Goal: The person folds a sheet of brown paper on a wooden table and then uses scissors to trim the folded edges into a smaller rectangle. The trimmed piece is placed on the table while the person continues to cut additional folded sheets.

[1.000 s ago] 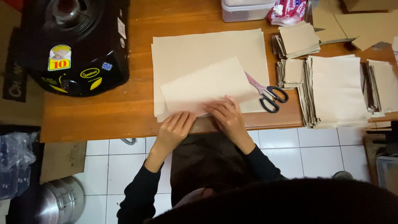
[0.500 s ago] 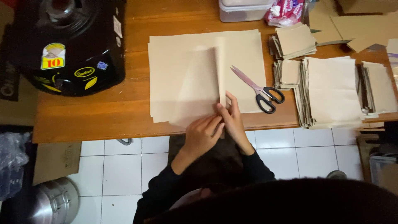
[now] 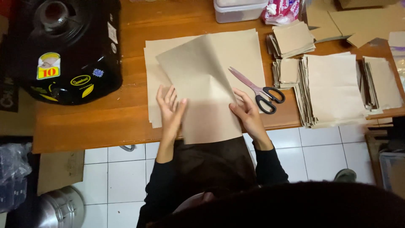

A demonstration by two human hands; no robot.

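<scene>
1. Head view, hidden parts: the person's head and dark top fill the bottom edge and hide the near floor.
2. The sheet (image 3: 202, 84) is tilted over the paper stack (image 3: 152, 63), so most of that stack is covered; only its left strip and far right part show.
3. The sheet's near end hangs past the table (image 3: 84, 122) edge, over the person's lap.
4. The left hand (image 3: 170, 107) lies flat, fingers spread, at the sheet's left edge; whether it rests on the sheet or on the stack beside it is hard to tell.
5. The right hand (image 3: 245, 112) is also spread, fingertips on the sheet's right edge; neither hand pinches anything.
6. The scissors (image 3: 257, 89) lie partly on the stack, just beside the right hand; their tips touch the sheet's edge.
7. The black appliance (image 3: 67, 46) is cut off at the top and left.
8. The plastic box (image 3: 238, 10) and pink bag (image 3: 280, 9) are cut off at the top.
9. A metal pot (image 3: 63, 209) on the floor is cut off at the bottom.
10. Counts: two hands, one pair of scissors, one loose sheet, one flat stack under it.
11. Folded paper piles (image 3: 333, 88) to the right: about five, though their borders blur together and the farthest right one runs out of frame.
</scene>
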